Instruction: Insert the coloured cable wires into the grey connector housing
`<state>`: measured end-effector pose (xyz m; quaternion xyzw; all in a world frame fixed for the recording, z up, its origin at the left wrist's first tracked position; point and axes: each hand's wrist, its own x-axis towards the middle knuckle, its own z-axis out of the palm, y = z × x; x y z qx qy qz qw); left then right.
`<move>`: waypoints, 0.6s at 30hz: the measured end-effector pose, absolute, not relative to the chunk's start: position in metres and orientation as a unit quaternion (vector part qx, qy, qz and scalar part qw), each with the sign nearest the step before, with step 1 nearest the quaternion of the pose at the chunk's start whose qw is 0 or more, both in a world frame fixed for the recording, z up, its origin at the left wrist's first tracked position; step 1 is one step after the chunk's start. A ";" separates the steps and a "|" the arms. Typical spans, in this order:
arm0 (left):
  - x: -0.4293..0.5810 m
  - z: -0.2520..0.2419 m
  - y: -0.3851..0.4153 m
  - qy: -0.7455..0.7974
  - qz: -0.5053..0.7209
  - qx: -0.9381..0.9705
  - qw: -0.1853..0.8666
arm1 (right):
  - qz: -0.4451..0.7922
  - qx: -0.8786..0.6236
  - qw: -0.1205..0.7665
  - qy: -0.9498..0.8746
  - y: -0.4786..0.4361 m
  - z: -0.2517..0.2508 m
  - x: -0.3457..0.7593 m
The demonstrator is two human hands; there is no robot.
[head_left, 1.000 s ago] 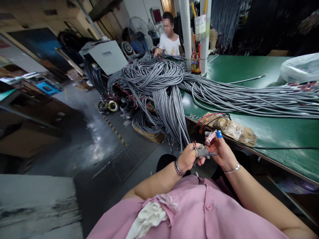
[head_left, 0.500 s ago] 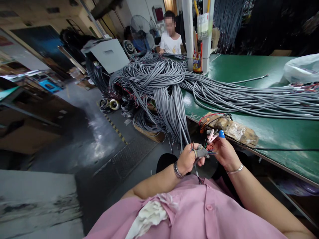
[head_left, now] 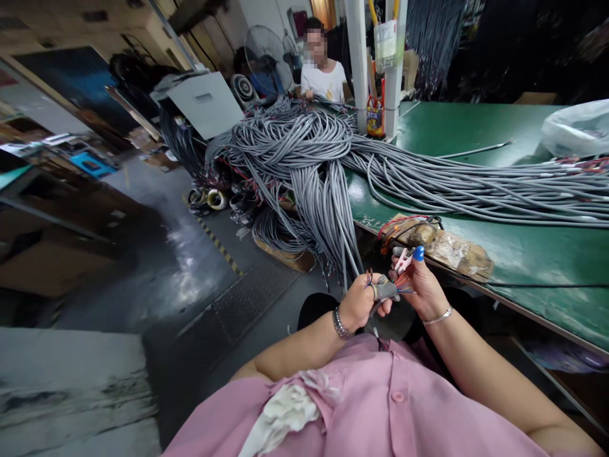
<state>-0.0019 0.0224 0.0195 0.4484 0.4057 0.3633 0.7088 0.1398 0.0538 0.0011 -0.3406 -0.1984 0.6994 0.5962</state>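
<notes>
Just off the near edge of the green workbench (head_left: 523, 254), above the lap of the person in the pink shirt, both hands meet around the stripped end of a grey cable (head_left: 386, 291). The left hand (head_left: 359, 306) is closed round the sheath in a firm fist, with a few loose strands poking up beside its knuckles. The right hand (head_left: 422, 287) is narrowed to a pinch: its fingers hold a pink clip (head_left: 404, 259), one fingertip wears a blue finger cap (head_left: 419, 253), and the fanned coloured wires (head_left: 405, 285) lie against its palm side. The work in hand looks like separating the fine conductors at the cable end; which strand is pinched is too small to tell. Going on would, I judge, call for the left fist to keep the sheath from twisting while the right fingertips single out one thin wire without snagging its neighbours. On the bench just beyond lies a brown taped block (head_left: 450, 245) with red leads, and behind it a great pile of grey cables (head_left: 304, 152) spills over the edge toward the floor. A clear plastic bag (head_left: 575, 130) sits far right; a co-worker (head_left: 324, 79) sits at the far end.
</notes>
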 end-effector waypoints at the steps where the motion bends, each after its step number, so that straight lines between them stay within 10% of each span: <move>1: -0.002 0.020 0.023 0.408 0.361 0.449 0.708 | 0.697 -0.342 0.597 -0.200 0.053 0.002 0.139; 18: -0.005 0.024 0.010 0.382 0.430 0.449 0.684 | 0.717 -0.319 0.562 -0.263 0.041 0.006 0.151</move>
